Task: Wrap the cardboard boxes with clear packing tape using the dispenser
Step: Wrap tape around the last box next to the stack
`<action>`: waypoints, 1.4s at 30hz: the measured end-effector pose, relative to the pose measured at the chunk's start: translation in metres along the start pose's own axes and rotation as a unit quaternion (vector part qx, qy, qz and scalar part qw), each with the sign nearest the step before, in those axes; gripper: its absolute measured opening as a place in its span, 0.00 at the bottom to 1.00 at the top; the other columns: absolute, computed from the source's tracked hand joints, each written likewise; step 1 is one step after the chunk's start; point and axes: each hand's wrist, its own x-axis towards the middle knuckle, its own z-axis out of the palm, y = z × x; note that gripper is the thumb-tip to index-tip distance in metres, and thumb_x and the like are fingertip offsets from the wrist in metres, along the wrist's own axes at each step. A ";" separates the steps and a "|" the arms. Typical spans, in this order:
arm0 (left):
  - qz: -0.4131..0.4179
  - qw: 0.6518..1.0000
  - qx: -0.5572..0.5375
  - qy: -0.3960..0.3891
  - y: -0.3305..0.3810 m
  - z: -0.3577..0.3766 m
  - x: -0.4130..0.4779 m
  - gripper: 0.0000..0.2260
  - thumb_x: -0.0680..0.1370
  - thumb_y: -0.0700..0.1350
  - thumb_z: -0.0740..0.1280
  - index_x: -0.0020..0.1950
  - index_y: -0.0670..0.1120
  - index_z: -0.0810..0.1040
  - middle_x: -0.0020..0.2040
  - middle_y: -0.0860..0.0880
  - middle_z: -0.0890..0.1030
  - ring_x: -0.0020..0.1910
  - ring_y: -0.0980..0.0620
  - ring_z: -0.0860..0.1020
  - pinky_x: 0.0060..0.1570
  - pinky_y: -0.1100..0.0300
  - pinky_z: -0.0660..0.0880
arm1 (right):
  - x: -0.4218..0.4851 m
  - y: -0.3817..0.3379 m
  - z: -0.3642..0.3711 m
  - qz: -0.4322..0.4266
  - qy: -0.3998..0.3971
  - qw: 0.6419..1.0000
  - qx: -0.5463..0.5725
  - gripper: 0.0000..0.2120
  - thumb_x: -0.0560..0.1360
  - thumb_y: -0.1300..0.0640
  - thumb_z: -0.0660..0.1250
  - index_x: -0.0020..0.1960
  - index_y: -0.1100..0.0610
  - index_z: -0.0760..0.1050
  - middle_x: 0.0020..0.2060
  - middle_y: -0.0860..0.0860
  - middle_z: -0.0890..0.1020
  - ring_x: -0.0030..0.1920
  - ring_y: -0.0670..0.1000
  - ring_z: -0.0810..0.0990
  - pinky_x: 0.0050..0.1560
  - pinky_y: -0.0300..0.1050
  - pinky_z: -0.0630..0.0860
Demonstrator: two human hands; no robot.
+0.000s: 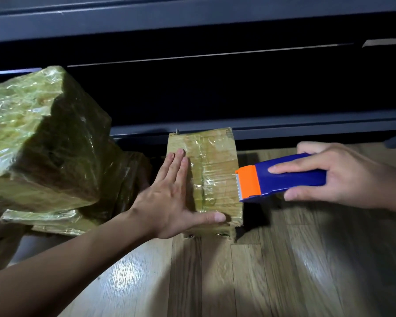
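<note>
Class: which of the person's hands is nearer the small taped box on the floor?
Left. The left hand lies flat on the small taped box; the right hand is off its right side, holding the tape dispenser.

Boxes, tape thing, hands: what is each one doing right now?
Small box: on the floor, wrapped in tape, under the left hand.
Big box: wrapped in shiny tape, untouched.
Dispenser: held, orange end at the small box's right edge.
Left hand: open, flat on the small box.
Right hand: grips the dispenser.
</note>
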 end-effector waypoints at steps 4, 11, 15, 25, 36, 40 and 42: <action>-0.047 0.998 -0.031 -0.036 0.039 -0.010 0.005 0.64 0.54 0.88 0.55 0.79 0.65 0.26 0.80 0.47 0.25 0.80 0.41 0.28 0.72 0.21 0.52 | 0.005 0.003 0.016 -0.011 0.022 0.999 0.025 0.26 0.65 0.22 0.64 0.62 0.21 0.70 0.44 0.40 0.71 0.44 0.47 0.77 0.40 0.33 0.69; -0.101 0.994 0.006 0.033 0.059 0.014 0.020 0.61 0.63 0.80 0.66 0.82 0.61 0.31 0.81 0.46 0.25 0.82 0.39 0.32 0.69 0.19 0.53 | 0.009 0.006 0.026 -0.022 0.068 0.997 0.032 0.26 0.63 0.20 0.64 0.60 0.21 0.72 0.45 0.41 0.71 0.44 0.46 0.76 0.41 0.41 0.70; -0.077 0.978 -0.137 0.139 0.045 0.013 0.009 0.57 0.58 0.78 0.61 0.83 0.65 0.44 0.82 0.56 0.30 0.82 0.42 0.45 0.71 0.26 0.60 | 0.014 -0.009 0.010 -0.061 0.105 0.992 0.037 0.25 0.62 0.18 0.62 0.58 0.19 0.71 0.44 0.43 0.73 0.44 0.47 0.77 0.41 0.39 0.69; 0.043 0.902 -0.414 0.110 -0.063 0.081 -0.013 0.43 0.76 0.70 0.67 0.84 0.53 0.55 0.74 0.64 0.72 0.75 0.58 0.70 0.75 0.45 0.69 | 0.083 -0.108 0.048 -0.120 0.029 0.986 -0.115 0.26 0.71 0.27 0.67 0.68 0.30 0.73 0.38 0.41 0.66 0.44 0.47 0.69 0.42 0.41 0.64; 0.108 0.911 -0.395 0.043 -0.063 0.066 0.006 0.67 0.67 0.48 0.84 0.80 0.56 0.28 0.69 0.83 0.64 0.73 0.74 0.65 0.70 0.74 0.62 | 0.097 -0.106 0.062 -0.125 0.005 0.980 -0.157 0.28 0.72 0.30 0.68 0.71 0.32 0.71 0.38 0.40 0.63 0.45 0.48 0.68 0.43 0.44 0.61; 0.116 0.899 -0.422 0.000 -0.069 0.057 0.021 0.62 0.67 0.43 0.85 0.82 0.62 0.40 0.76 0.62 0.68 0.73 0.64 0.70 0.72 0.62 0.71 | 0.094 -0.088 0.067 -0.107 0.004 0.987 -0.118 0.28 0.72 0.29 0.67 0.71 0.31 0.70 0.41 0.41 0.68 0.41 0.45 0.69 0.37 0.34 0.61; 0.124 0.889 -0.439 -0.024 -0.071 0.053 0.028 0.58 0.66 0.41 0.85 0.81 0.61 0.48 0.75 0.57 0.68 0.73 0.61 0.71 0.72 0.56 0.72 | 0.096 -0.084 0.067 -0.105 0.001 0.988 -0.110 0.28 0.72 0.30 0.67 0.71 0.31 0.69 0.41 0.41 0.68 0.39 0.42 0.69 0.37 0.32 0.59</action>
